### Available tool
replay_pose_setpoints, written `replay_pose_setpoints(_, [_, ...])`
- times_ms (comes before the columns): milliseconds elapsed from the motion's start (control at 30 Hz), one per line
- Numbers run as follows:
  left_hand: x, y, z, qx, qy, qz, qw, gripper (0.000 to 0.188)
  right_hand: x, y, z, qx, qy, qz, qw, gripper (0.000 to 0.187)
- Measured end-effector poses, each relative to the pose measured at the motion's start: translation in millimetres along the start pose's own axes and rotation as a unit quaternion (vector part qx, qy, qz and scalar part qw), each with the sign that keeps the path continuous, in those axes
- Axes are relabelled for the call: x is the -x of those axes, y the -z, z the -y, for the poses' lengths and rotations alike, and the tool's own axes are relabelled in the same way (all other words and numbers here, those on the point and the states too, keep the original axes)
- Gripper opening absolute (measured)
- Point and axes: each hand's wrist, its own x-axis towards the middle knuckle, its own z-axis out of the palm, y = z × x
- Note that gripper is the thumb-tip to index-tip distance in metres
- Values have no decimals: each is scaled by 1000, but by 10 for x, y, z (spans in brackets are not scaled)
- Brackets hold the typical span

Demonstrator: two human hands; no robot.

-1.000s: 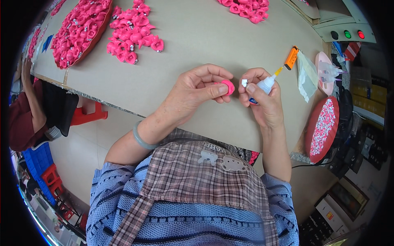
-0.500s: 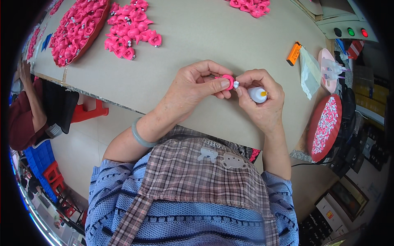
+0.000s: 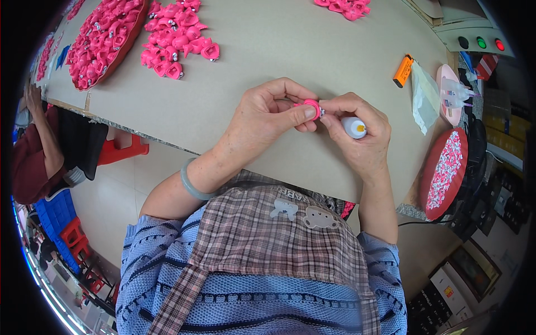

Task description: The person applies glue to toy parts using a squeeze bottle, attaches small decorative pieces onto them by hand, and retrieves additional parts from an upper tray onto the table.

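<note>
Over the tabletop, my left hand is closed on a small pink moulded piece, pinched between thumb and fingers. My right hand has thumb and index fingertip at a tiny white part on the right side of that piece. Tucked in the palm of the same hand is a white squeeze bottle with a yellow tip, held by the curled fingers. Fingers partly hide the pink piece and most of the tiny part.
Pink pieces lie heaped at far left beside a full red tray; more pink pieces lie at the far edge. At right are an orange box, a pale cloth, a pink dish with bottles, and a red tray of tiny parts. Another person's arm shows at left.
The tiny white part stood out between my hands before; now it sits closer against the pink piece, mostly covered by my right fingertips. The squeeze bottle has turned slightly within my right hand.
</note>
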Motion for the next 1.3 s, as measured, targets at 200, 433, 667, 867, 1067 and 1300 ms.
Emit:
replay_pose_setpoints(200, [-29,11,24,3,-8,-2,1000,18,24,-54,-95,11,61,-35,997,16])
replay_pose_setpoints(433, [-28,18,47,-9,-4,-5,1000,16,83,-124,-154,10,72,-52,996,15])
replay_pose_setpoints(667, [-19,25,30,-15,-5,-4,1000,16,94,-143,-178,-6,72,-56,996,14])
replay_pose_setpoints(867, [-14,45,40,-16,-23,8,1000,17,76,-149,-153,2,87,-63,994,16])
replay_pose_setpoints(1067, [-21,47,39,-9,-36,15,999,17,60,-152,-145,6,100,-80,992,18])
replay_pose_setpoints(1300, [-9,18,3,-14,-26,5,1000,18,60,-150,-156,33,123,-101,987,22])
